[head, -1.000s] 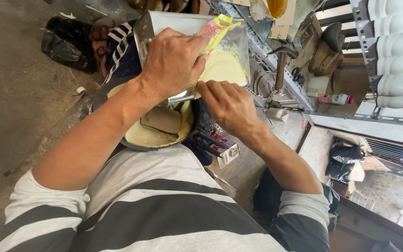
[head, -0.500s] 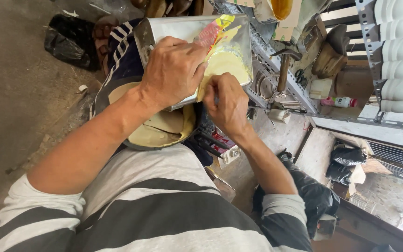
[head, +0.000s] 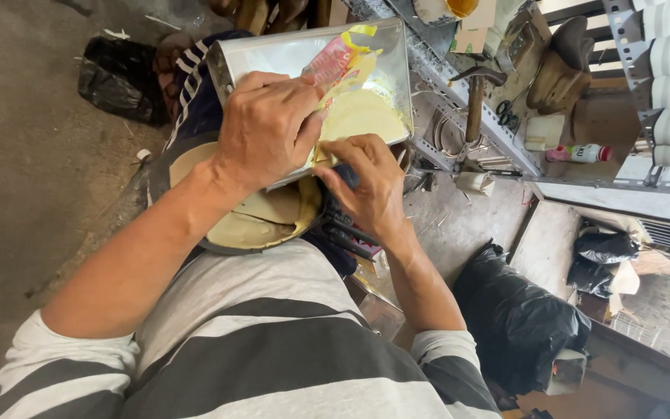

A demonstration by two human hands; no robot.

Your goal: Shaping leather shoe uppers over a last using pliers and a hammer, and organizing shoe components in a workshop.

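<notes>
Left hand (head: 267, 128) pinching yellow wrapper (head: 344, 64), right hand (head: 370, 182) beside, over metal tray (head: 273, 53) edge

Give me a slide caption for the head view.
Both hands, left and right, grip a yellow-and-pink wrapper over a metal tray.

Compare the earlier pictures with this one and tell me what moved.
The right hand slid up from below the metal tray to its near edge, closing against the left hand. The left hand's grip stayed on the yellow and pink wrapper at the pale yellow sheet. Tray, round basin and hammer kept their places.
</notes>
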